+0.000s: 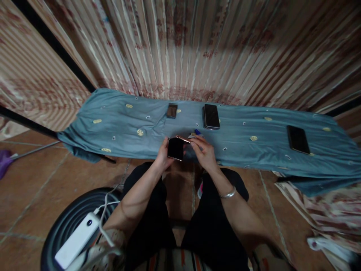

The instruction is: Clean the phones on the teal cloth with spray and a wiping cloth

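Observation:
My left hand point(163, 155) is closed round the side of a dark phone point(175, 149) with a glossy black face, held above the front edge of the cloth-covered bench. Between the fingers of my right hand point(203, 151) is a thin piece with a rose-gold edge point(183, 139), tilted against the phone's far side. Whether the two pieces are joined there, I cannot tell. A small blue-tipped object point(197, 132) shows just beyond my right fingertips; its kind is unclear, and so is whether the hand touches it.
A blue-green patterned cloth point(126, 124) covers the long bench. On it lie a small brown-black square point(172, 111), stacked dark phones point(211, 116) and another phone point(298, 139). A white power bank point(77, 239) with a cable rests on a round black stool point(60, 222). Striped curtains point(180, 49) hang behind.

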`<action>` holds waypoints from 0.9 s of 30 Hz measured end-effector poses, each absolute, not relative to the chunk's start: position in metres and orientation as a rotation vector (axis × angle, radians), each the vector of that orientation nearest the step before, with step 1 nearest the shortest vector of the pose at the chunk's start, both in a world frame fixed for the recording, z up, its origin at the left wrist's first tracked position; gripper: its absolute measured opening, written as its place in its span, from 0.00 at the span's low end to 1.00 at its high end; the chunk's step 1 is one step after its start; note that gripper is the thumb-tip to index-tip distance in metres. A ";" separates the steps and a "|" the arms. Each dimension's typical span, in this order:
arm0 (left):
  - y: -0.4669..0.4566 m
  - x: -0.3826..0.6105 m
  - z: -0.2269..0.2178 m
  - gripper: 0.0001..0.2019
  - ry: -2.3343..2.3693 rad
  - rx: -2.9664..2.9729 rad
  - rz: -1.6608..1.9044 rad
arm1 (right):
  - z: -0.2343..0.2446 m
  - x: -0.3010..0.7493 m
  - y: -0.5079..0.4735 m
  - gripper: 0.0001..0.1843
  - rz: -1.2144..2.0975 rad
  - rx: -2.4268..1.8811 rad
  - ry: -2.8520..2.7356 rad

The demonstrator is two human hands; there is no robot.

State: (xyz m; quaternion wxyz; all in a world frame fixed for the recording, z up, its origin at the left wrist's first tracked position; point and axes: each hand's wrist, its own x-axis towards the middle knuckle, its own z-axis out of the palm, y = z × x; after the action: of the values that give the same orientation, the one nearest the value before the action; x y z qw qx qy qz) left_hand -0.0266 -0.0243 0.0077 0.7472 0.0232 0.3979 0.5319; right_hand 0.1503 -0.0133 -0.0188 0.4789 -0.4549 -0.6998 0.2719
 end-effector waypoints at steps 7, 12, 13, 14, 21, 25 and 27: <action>-0.016 -0.028 0.003 0.23 0.874 0.016 1.274 | -0.021 0.136 -0.030 0.18 0.391 -1.104 -1.921; -0.014 -0.032 0.005 0.26 0.872 0.041 1.274 | -0.025 0.128 -0.037 0.19 0.284 -1.050 -2.018; -0.014 -0.033 0.005 0.27 0.866 0.038 1.275 | -0.026 0.127 -0.038 0.19 0.273 -1.040 -2.044; -0.013 -0.034 0.004 0.27 0.856 0.034 1.276 | -0.027 0.125 -0.039 0.19 0.266 -1.033 -2.072; -0.010 -0.040 0.006 0.28 0.827 -0.002 1.334 | -0.024 0.120 -0.037 0.19 0.256 -1.020 -2.094; -0.011 -0.041 0.008 0.26 0.818 -0.020 1.324 | -0.023 0.131 -0.029 0.17 0.298 -1.090 -1.937; -0.011 -0.042 0.010 0.25 0.800 -0.018 1.323 | -0.022 0.139 -0.025 0.16 0.398 -1.125 -1.854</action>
State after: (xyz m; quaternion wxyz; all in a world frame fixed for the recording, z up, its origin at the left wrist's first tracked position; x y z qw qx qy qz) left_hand -0.0415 -0.0113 0.0097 0.7157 -0.0082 0.3614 0.5976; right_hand 0.1386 -0.0247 -0.0220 0.4515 -0.4552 -0.7504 0.1610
